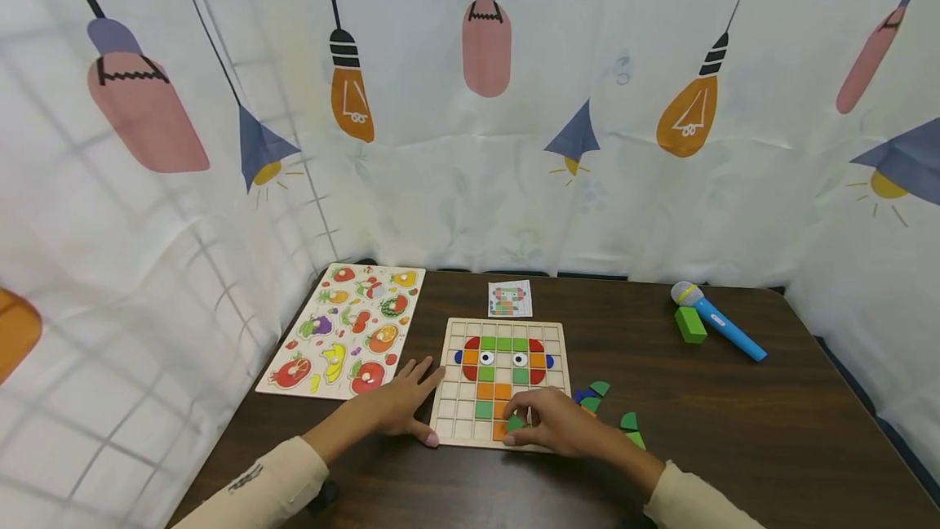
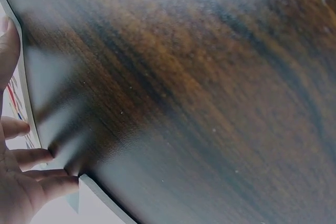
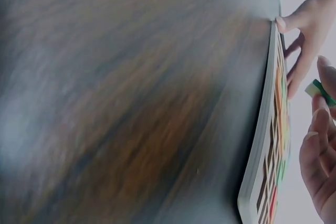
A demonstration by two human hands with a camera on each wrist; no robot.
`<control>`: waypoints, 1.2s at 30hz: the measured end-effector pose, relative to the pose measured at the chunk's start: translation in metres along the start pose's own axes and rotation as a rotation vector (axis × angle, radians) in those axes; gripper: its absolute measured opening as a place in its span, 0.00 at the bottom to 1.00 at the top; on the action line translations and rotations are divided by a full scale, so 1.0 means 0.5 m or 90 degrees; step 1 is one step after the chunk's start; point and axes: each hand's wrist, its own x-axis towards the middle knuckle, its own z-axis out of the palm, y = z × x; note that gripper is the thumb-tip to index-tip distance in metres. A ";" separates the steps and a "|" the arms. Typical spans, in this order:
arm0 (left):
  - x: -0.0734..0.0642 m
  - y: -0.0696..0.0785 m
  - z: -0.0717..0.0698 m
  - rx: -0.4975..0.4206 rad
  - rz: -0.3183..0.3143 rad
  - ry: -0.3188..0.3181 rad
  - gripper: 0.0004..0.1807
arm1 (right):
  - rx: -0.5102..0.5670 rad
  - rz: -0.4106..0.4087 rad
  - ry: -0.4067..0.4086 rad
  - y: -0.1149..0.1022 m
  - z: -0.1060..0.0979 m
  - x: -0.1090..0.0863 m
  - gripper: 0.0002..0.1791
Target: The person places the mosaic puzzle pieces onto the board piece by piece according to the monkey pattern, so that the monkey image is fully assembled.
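On the table lies a wooden grid board point(image 1: 453, 412) with red, green, orange and blue pieces and two eye pieces set in its squares. My left hand point(image 1: 400, 406) rests at the board's left edge, fingers spread and thumb at the near corner. The left wrist view shows that hand point(image 2: 21, 187) at the far left. Over the board's lower middle, my right hand point(image 1: 556, 423) pinches a green quarter-round piece point(image 1: 516, 424) between thumb and fingers. In the right wrist view the green piece point(image 3: 317, 88) shows at the fingertips, above the board's face.
A picture card point(image 1: 510, 299) lies behind the board. To the left is a fruit puzzle board point(image 1: 345, 341). Loose green pieces point(image 1: 629, 421) and several others lie right of the board. A green block point(image 1: 690, 325) and a toy microphone point(image 1: 727, 329) sit at back right.
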 end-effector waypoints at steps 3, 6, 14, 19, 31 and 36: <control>0.000 0.001 0.000 -0.001 0.000 0.001 0.61 | 0.007 0.002 0.015 -0.003 0.009 0.008 0.16; -0.001 0.003 0.000 0.000 0.001 0.002 0.61 | 0.019 0.011 0.017 -0.005 0.016 0.017 0.17; -0.004 -0.002 -0.001 0.001 0.007 -0.001 0.61 | 0.010 0.025 0.002 -0.011 0.040 0.046 0.15; -0.005 -0.004 -0.001 -0.002 0.011 0.002 0.61 | -0.046 0.043 0.012 -0.016 0.054 0.056 0.12; -0.001 -0.006 0.003 0.008 0.014 0.004 0.61 | -0.112 0.065 0.064 -0.031 0.074 0.071 0.13; 0.000 -0.005 0.003 0.003 0.019 0.003 0.61 | -0.134 0.065 0.064 -0.032 0.070 0.069 0.15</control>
